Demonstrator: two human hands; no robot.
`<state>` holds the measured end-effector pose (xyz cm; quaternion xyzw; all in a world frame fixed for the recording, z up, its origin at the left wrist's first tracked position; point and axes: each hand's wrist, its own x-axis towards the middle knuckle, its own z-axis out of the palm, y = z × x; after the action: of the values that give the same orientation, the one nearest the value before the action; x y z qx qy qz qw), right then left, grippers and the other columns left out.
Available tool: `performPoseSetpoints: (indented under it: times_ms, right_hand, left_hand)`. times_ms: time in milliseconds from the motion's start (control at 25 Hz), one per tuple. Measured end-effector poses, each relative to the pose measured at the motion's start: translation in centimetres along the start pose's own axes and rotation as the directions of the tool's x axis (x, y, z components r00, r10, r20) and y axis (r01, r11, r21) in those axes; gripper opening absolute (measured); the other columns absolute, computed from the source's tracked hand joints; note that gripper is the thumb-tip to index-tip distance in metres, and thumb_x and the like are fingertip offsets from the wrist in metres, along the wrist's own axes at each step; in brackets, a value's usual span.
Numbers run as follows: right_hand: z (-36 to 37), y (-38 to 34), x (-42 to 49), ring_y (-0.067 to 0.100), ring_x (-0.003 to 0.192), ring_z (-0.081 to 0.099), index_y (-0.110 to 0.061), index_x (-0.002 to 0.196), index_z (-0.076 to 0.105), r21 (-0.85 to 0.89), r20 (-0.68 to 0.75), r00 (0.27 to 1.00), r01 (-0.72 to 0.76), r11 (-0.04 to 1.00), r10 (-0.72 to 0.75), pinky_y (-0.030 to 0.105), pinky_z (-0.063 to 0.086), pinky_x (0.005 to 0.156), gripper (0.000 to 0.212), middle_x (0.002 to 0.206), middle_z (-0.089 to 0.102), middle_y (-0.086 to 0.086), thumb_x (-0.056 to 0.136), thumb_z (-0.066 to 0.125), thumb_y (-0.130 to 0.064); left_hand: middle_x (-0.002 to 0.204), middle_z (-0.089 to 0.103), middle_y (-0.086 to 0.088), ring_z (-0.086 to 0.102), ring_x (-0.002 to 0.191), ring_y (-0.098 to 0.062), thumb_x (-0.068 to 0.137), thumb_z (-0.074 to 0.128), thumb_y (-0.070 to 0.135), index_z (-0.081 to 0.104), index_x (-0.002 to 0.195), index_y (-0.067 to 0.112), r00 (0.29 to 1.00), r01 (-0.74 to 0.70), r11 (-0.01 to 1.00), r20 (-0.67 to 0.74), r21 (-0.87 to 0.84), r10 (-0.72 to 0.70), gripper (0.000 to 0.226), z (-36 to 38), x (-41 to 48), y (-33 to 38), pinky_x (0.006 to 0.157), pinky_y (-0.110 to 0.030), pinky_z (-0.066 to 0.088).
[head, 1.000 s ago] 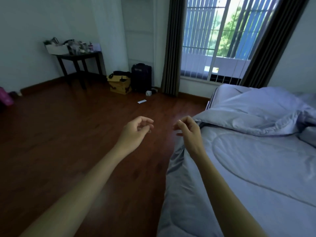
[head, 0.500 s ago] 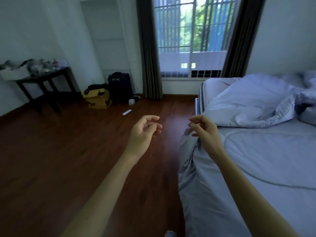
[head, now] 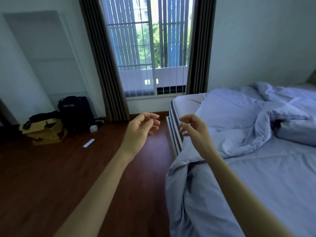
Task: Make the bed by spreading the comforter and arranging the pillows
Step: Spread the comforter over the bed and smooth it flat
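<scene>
Both the left hand (head: 140, 130) and right hand (head: 195, 129) hover half-curled, holding nothing; grabbing only one layer of the bunched comforter (head: 239, 124) risks twisting it

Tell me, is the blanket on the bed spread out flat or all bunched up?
Bunched up. The comforter lies folded back in a rumpled heap, leaving the striped mattress corner bare. Both hands are empty.
</scene>
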<state>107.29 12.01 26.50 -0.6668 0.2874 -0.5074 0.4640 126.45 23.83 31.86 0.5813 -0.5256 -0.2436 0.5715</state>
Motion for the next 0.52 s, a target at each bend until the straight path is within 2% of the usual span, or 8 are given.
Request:
performPoseSetpoints:
  times_ms: [200, 400, 520]
  right_hand:
    - [0.7, 4.1, 8.0, 0.02, 0.078, 0.069, -0.015, 0.105, 0.071, -0.027, -0.02, 0.999, -0.027, 0.999, 0.026, 0.031, 0.056, 0.073, 0.01, 0.093, 0.072, 0.01, 0.098, 0.065, -0.011]
    - [2.5, 9.5, 16.4, 0.023, 0.081, 0.071, -0.016, 0.104, 0.07, -0.098, -0.196, 0.979, -0.07, 0.993, 0.05, 0.037, 0.058, 0.076, 0.01, 0.094, 0.076, 0.007, 0.098, 0.063, -0.013]
    - [3.2, 11.2, 20.0, 0.024, 0.081, 0.071, -0.016, 0.105, 0.071, -0.094, -0.321, 0.946, -0.071, 0.993, 0.037, 0.033, 0.057, 0.073, 0.012, 0.093, 0.076, 0.008, 0.099, 0.061, -0.012]
  left_hand:
    - [0.106, 0.075, -0.009, 0.073, 0.098, -0.026, 0.104, 0.05, 0.011, 0.07, 0.114, 0.019, 0.994, -0.016, 0.999, 0.106, -0.032, 0.02, 0.024, -1.3, 10.8, -6.2, 0.088, -0.041, 0.054]
    - [0.107, 0.074, -0.009, 0.072, 0.1, -0.026, 0.104, 0.05, 0.011, 0.069, 0.116, 0.02, 0.954, -0.023, 0.999, 0.296, -0.048, 0.037, 0.024, -1.9, 22.9, -11.5, 0.091, -0.04, 0.053]
    - [0.107, 0.075, -0.007, 0.072, 0.1, -0.026, 0.105, 0.05, 0.014, 0.069, 0.115, 0.021, 0.918, -0.042, 0.998, 0.394, -0.042, 0.056, 0.023, -1.7, 30.5, -12.6, 0.09, -0.038, 0.053]
